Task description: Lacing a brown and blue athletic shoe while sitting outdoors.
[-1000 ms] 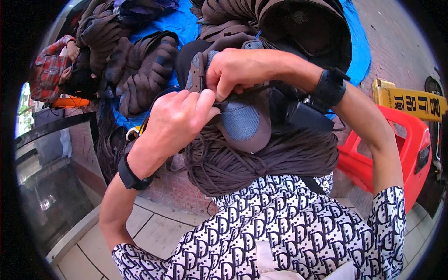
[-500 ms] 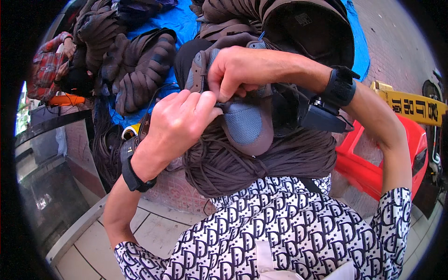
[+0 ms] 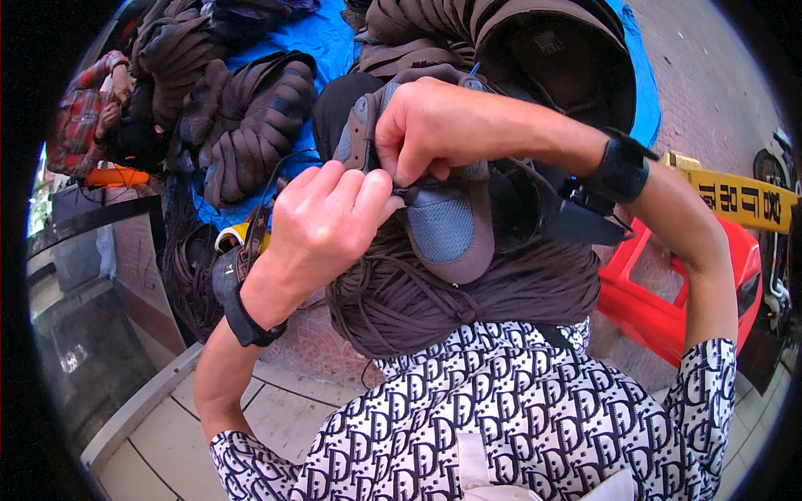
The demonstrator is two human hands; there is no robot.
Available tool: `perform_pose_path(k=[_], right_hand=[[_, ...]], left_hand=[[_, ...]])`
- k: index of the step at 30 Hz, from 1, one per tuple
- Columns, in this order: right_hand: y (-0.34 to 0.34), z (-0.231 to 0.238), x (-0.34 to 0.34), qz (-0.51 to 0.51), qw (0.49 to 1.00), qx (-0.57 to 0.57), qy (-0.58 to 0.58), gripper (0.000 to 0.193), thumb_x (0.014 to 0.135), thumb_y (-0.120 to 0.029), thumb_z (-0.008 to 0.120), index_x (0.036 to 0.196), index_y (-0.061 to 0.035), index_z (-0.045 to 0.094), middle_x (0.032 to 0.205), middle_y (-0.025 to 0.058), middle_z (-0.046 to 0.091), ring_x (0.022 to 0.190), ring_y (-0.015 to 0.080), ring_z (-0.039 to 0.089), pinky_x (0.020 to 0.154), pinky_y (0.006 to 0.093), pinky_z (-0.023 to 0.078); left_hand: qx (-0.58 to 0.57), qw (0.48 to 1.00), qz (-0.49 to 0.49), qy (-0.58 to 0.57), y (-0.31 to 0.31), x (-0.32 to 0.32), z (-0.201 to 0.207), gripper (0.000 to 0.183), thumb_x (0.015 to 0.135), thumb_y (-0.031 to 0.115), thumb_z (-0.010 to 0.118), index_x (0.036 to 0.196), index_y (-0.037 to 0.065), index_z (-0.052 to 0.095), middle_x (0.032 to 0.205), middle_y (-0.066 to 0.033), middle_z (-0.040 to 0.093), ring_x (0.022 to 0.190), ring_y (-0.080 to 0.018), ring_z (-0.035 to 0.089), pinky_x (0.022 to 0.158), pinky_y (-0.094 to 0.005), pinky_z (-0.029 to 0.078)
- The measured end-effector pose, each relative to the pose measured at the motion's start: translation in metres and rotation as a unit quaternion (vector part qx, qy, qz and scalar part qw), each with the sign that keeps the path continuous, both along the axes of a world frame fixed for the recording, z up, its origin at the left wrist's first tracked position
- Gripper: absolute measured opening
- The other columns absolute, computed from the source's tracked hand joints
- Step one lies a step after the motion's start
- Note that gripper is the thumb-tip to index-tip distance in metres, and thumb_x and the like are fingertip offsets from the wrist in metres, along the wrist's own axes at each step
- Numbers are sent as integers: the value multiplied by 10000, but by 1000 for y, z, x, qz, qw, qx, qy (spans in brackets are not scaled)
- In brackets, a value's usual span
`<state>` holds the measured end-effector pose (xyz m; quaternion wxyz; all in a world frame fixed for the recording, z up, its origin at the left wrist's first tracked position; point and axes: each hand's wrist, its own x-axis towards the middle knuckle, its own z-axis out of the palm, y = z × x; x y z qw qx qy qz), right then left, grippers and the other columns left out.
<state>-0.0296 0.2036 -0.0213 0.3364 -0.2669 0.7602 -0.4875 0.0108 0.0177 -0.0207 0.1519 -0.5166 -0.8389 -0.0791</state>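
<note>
In front of me a brown and blue-mesh shoe upper (image 3: pixel 354 144) lies with its padded tongue (image 3: pixel 440 230) pointing toward me. My left hand (image 3: pixel 326 213) is closed at its near left edge, thumb and forefinger pinching a dark shoelace (image 3: pixel 403 192). Just beyond, my right hand (image 3: pixel 422 129) reaches across from the right, its fingertips pinched together on the same lace by the eyelets. The fingertips nearly meet, and my hands hide part of the lace. Beneath the upper rests a thick bundle of dark brown laces (image 3: pixel 401 301) on my lap.
Stacks of nested brown shoe uppers (image 3: pixel 259 125) lie on a blue sheet (image 3: pixel 327 37) ahead. A red plastic stool (image 3: pixel 639 309) and a yellow sign board (image 3: pixel 743 196) stand to the right. Far left, a person in a plaid sleeve (image 3: pixel 83 121) works near a glass-fronted case (image 3: pixel 104 284).
Both hands stay pinched at the same spot on the upper. The right wrist and forearm have shifted slightly right and down; the upper has moved slightly rightward.
</note>
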Motion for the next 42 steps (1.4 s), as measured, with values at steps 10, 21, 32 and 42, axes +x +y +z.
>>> perform_pose_path(k=[10, 21, 32, 42], right_hand=[[-6, -11, -7, 12, 1000, -9, 19, 73, 591, -50, 617, 635, 9, 619, 504, 19, 515, 430, 70, 454, 385, 204, 342], [24, 2, -8, -160, 932, -98, 311, 110, 540, -42, 578, 628, -26, 642, 560, 149, 555, 473, 198, 552, 455, 296, 434], [48, -44, 49, -207, 896, -100, 379, 113, 691, -70, 638, 787, -11, 641, 750, 80, 616, 687, 170, 596, 616, 265, 466], [48, -35, 100, -339, 933, -117, 15, 227, 710, -38, 598, 932, 5, 607, 680, 91, 598, 528, 83, 554, 476, 236, 442]], left_hand=[[13, 1000, 2, -15, -1, -1, 1, 195, 635, 129, 660, 729, 48, 510, 564, -41, 400, 525, -187, 456, 477, -292, 384], [-17, 999, 11, -39, -2, 4, 0, 200, 674, 187, 657, 698, 71, 495, 553, -39, 445, 527, -191, 495, 464, -295, 395], [22, 995, 88, 45, 24, 2, 8, 99, 628, 74, 561, 705, 48, 505, 641, -73, 452, 640, -230, 498, 531, -306, 420], [-160, 964, 87, -193, 64, -35, 0, 115, 745, 107, 522, 777, 12, 579, 663, -181, 572, 666, -343, 565, 609, -425, 446]])
